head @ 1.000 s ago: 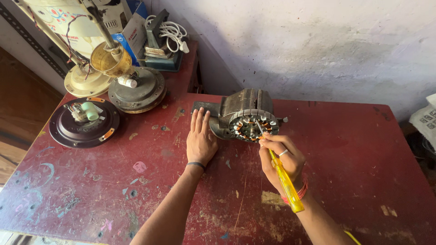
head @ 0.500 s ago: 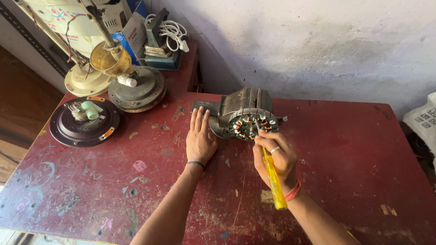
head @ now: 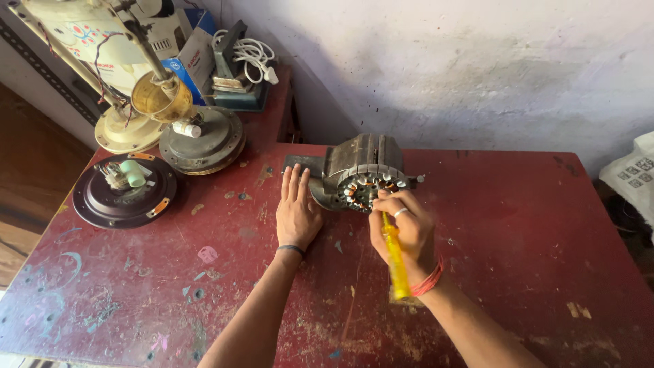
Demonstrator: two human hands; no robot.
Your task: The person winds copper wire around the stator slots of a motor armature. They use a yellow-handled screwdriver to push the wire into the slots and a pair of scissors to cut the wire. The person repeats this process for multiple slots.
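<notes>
A grey fan motor stator (head: 361, 170) with copper windings lies on its side on the red table (head: 518, 225). My left hand (head: 296, 211) rests flat on the table, fingers together, touching the motor's left side. My right hand (head: 402, 228) grips a yellow-handled screwdriver (head: 395, 262), its tip at the windings on the motor's open face. A ring sits on one finger and a red thread band circles that wrist.
A dark round fan cover (head: 122, 191) with a green part lies at the left. Behind it stand a grey round motor housing (head: 201, 140), a cream fan base (head: 126, 126), a brass cup (head: 160, 95) and a white coiled cable (head: 252, 51). A plastered wall (head: 477, 68) backs the table.
My right hand has turned the screwdriver from slanting out to the right to nearly upright, moving slightly left against the motor face. My left hand has stayed put.
</notes>
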